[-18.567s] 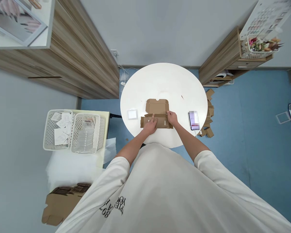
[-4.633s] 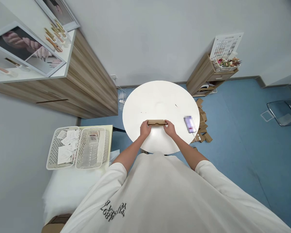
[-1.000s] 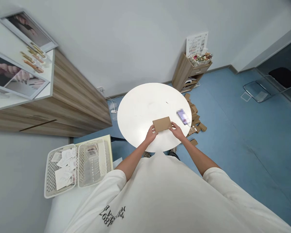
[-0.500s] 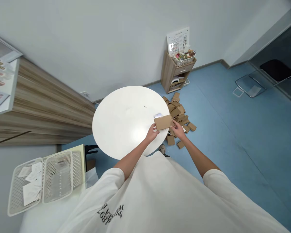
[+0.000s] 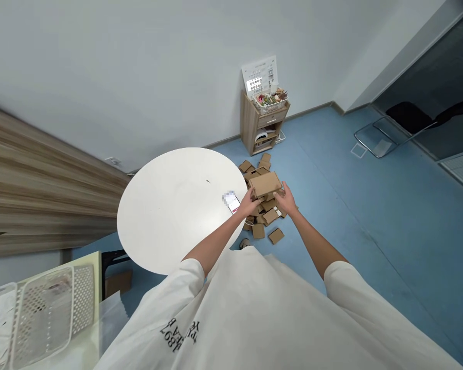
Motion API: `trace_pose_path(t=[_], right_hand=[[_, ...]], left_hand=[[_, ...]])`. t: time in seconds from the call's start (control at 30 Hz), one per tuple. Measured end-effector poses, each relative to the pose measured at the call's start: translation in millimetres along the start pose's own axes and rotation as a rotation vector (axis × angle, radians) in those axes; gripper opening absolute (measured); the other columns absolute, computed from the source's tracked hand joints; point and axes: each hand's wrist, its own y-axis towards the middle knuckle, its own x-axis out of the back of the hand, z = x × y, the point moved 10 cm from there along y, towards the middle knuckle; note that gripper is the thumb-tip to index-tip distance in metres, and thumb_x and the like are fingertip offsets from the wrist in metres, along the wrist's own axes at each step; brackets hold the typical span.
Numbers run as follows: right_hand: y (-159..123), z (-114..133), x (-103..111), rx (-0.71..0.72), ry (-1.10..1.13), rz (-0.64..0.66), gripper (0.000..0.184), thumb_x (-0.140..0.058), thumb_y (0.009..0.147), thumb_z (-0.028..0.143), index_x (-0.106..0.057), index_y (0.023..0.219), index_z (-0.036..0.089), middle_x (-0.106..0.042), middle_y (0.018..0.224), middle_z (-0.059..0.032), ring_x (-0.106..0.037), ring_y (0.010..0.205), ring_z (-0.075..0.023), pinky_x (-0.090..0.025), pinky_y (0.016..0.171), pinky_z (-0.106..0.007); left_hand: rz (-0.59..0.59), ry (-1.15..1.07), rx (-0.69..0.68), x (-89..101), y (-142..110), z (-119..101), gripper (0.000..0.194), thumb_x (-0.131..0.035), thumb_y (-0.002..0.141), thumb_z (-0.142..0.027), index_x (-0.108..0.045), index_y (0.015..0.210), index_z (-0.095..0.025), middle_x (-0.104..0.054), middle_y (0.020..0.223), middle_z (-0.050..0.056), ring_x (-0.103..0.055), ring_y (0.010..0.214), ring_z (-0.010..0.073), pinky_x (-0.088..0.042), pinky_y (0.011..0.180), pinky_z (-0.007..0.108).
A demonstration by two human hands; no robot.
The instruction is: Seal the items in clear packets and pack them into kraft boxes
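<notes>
Standing left of the round white table (image 5: 170, 205), a large wood-grain cabinet (image 5: 42, 174) runs toward the wall. Nearer the wearer, also left of the round table, a perforated white plastic basket (image 5: 83, 298) rests on a pale yellow rectangular table (image 5: 98, 272). A partly pixelated phone (image 5: 233, 203) lies at the round table's right edge. Just beyond that edge, the left hand (image 5: 248, 204) is clamped on the left end of a closed, flat brown cardboard box (image 5: 265, 184). The box is raised to the right of the round table and overlaps a loose pile of brown cardboard boxes (image 5: 270, 216) on the blue floor (image 5: 332, 205). A small wooden cabinet (image 5: 249, 126) stands behind the pile. The right hand (image 5: 286, 200) grips the box's right end between thumb and fingers. Well right of the round table is a black chair with a metal frame (image 5: 409, 117).
</notes>
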Motion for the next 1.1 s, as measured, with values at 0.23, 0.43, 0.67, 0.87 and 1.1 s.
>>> trace_pose_path(t=[0.23,0.43,0.67,0.87,1.1], right_hand=[[13,-7,-10,-0.06,0.029,0.109,0.077,-0.058,0.089,0.056,-0.035,0.158,0.031,-0.043,0.157,-0.0091,-0.055,0.129,-0.0321,-0.049,0.107,-0.051],[-5,-35,-26,-0.162,0.026,0.188,0.068,-0.059,0.088,0.054,-0.05,0.149,0.025,-0.052,0.149,-0.0135,-0.06,0.122,-0.0357,-0.056,0.096,-0.052],[-7,-31,-31,-0.113,0.016,0.19,0.061,-0.06,0.087,0.055,-0.059,0.139,0.024,-0.057,0.144,-0.0128,-0.057,0.127,-0.0368,-0.05,0.105,-0.054],[-14,-23,-41,-0.08,0.005,0.223,0.053,-0.058,0.088,0.052,-0.063,0.134,0.025,-0.062,0.14,-0.0106,-0.058,0.127,-0.0329,-0.048,0.109,-0.053],[-28,-15,-68,-0.045,0.051,0.265,0.047,-0.057,0.089,0.049,-0.066,0.128,0.025,-0.066,0.133,-0.0095,-0.062,0.121,-0.0298,-0.051,0.106,-0.05]], left_hand=[[-0.107,0.109,0.028,15.7,16,8,0.075,-0.069,0.08,-0.027,-0.042,0.15,-0.025,-0.034,0.162,0.01,-0.031,0.15,0.0339,-0.031,0.12,0.047],[-0.149,0.136,0.11,34.8,-1,36,0.064,-0.067,0.081,-0.026,-0.05,0.143,-0.025,-0.038,0.158,0.012,-0.04,0.143,0.0334,-0.037,0.115,0.046],[-0.148,0.162,0.109,37.2,-11,38,0.053,-0.066,0.083,-0.027,-0.057,0.135,-0.025,-0.042,0.154,0.012,-0.044,0.14,0.0321,-0.036,0.115,0.046],[-0.158,0.145,0.11,40.8,-24,36,0.049,-0.066,0.083,-0.026,-0.059,0.131,-0.025,-0.046,0.15,0.011,-0.048,0.137,0.0308,-0.039,0.113,0.045],[-0.209,0.143,0.129,65.1,-53,46,0.044,-0.067,0.084,-0.024,-0.06,0.128,-0.024,-0.049,0.147,0.012,-0.052,0.132,0.0303,-0.044,0.109,0.044]])
